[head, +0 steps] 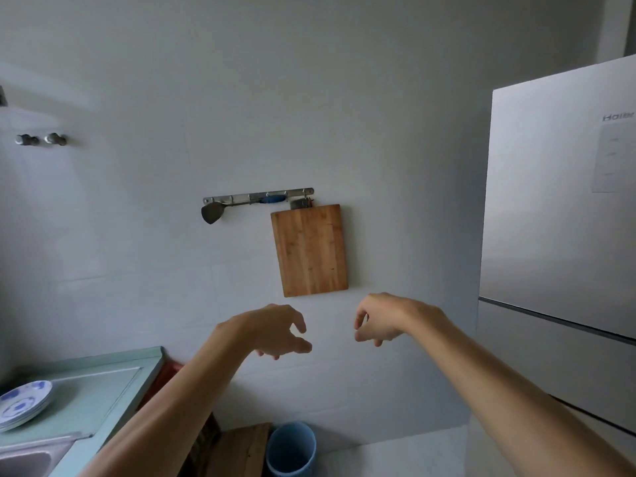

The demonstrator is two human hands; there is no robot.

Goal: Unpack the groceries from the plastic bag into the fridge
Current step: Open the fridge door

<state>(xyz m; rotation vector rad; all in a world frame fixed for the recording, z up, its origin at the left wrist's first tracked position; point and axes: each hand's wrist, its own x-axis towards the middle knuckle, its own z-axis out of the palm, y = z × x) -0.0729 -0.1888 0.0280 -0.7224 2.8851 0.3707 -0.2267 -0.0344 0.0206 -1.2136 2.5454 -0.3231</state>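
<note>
left hand (278,330) – fingers loosely curled, holding nothing | right hand (378,320) – likewise | fridge (550,201) closed, right | cutting board (311,249) on wall | blue bin (292,449) below

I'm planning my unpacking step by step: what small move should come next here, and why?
Probably move the right hand rightward to the tall silver fridge and pull its upper door open. The fridge doors look closed, the right hand and the left hand are loosely curled and hold nothing, and nothing to unpack is in view, so opening the fridge seems the nearest useful step.
</note>
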